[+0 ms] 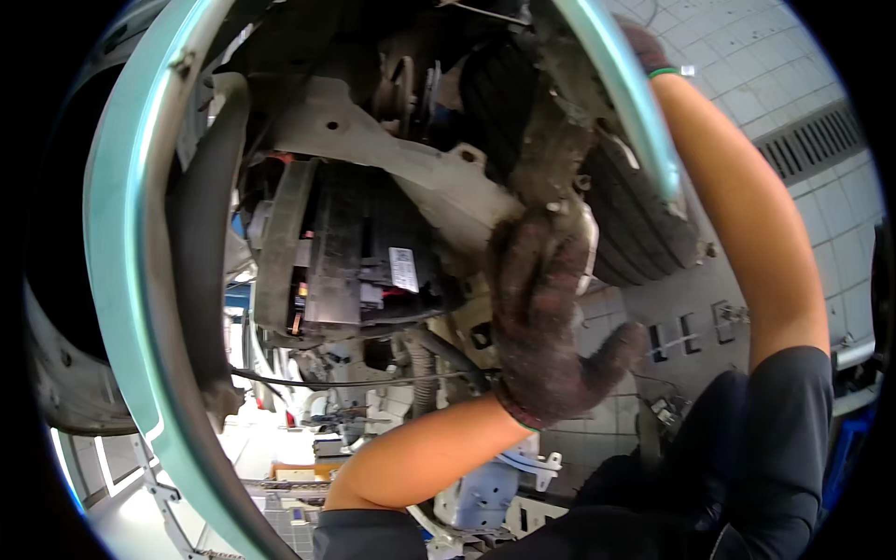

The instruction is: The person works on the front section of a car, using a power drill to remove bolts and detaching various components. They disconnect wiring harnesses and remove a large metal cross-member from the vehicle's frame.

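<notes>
My left hand [551, 322], in a dark, dirty work glove, reaches up at the middle with its fingers stretched and thumb spread. Its fingertips lie at the lower end of a grimy metal bracket [551, 154] inside the wheel well, seemingly touching it. A black tyre [635, 210] stands just right of that bracket. My right hand [644, 47], gloved too, is at the upper right by the outer edge of a teal fender panel [621, 89]; its fingers are hidden. A pale metal body rail [373, 140] slopes down toward my left hand.
Left of my left hand sits a black box-shaped unit [331, 247] with a white label. A thin cable [355, 384] and a corrugated hose [423, 373] run below it. A teal body panel [117, 233] curves along the left. The tiled floor has a drain grate [812, 140].
</notes>
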`<state>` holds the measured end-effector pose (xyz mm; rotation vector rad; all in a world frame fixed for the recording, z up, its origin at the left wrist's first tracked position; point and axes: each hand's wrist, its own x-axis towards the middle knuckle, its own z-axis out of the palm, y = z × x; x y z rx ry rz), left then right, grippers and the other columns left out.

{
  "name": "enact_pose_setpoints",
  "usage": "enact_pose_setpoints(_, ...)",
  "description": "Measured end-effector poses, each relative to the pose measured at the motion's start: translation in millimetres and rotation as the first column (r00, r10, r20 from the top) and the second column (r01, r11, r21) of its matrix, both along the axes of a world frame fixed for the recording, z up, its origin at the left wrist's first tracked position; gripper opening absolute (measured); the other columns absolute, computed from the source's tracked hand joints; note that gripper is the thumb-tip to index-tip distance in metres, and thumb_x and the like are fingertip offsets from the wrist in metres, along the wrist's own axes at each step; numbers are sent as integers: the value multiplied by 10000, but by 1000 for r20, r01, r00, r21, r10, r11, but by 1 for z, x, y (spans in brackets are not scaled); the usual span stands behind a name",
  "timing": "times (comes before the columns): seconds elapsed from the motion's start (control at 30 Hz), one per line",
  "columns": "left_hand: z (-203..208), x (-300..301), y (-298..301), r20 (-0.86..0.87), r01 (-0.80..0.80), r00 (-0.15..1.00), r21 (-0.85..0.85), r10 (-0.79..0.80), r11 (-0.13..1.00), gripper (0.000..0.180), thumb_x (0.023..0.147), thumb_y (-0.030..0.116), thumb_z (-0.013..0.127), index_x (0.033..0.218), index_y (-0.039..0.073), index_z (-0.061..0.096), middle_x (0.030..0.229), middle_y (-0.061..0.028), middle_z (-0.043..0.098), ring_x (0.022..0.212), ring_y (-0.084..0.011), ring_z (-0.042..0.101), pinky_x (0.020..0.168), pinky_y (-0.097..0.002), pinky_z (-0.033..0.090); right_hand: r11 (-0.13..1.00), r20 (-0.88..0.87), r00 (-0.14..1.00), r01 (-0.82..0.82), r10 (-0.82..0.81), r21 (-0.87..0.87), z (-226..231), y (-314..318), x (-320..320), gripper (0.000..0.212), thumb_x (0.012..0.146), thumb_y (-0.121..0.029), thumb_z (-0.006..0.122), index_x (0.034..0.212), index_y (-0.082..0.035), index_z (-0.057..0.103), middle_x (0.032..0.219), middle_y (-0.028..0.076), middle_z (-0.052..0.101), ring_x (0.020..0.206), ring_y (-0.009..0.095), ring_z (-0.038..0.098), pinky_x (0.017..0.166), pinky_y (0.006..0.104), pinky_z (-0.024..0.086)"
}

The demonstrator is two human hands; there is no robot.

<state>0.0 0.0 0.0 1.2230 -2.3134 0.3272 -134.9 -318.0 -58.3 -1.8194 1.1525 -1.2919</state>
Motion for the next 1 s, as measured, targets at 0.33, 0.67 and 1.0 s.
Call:
enact_pose_setpoints(0.33,-1,-10,-2,36,25,999,-103,-22,994,789,934,486,719,1557,63,481,1554,-298,453,1392,-539,455,1184,-674,347,990,-136,983,-132,125,-46,2,59,-58,279,910,-206,700,1126,-40,760,1035,192,781,952,380,750,864,464,590)
enact_pose_setpoints(0.67,37,-13,31,-87,-6,996,252,29,968,748,882,275,787,1548,81,506,1545,-227,501,1400,-442,500,1151,-537,446,886,-186,925,-374,333,-273,-55,76,-44,486,994,-257,725,1417,-47,611,1275,173,715,1148,258,668,1022,408,558)
enact_pose_setpoints(1.0,67,61,138,440,2,894,186,-85,983,416,897,209,723,1302,128,670,1344,-111,681,1127,-319,696,988,-467,547,986,-701,702,-6,123,167,98,89,-135,402,1014,-365,676,1284,-83,773,1169,185,798,997,293,768,939,413,583)
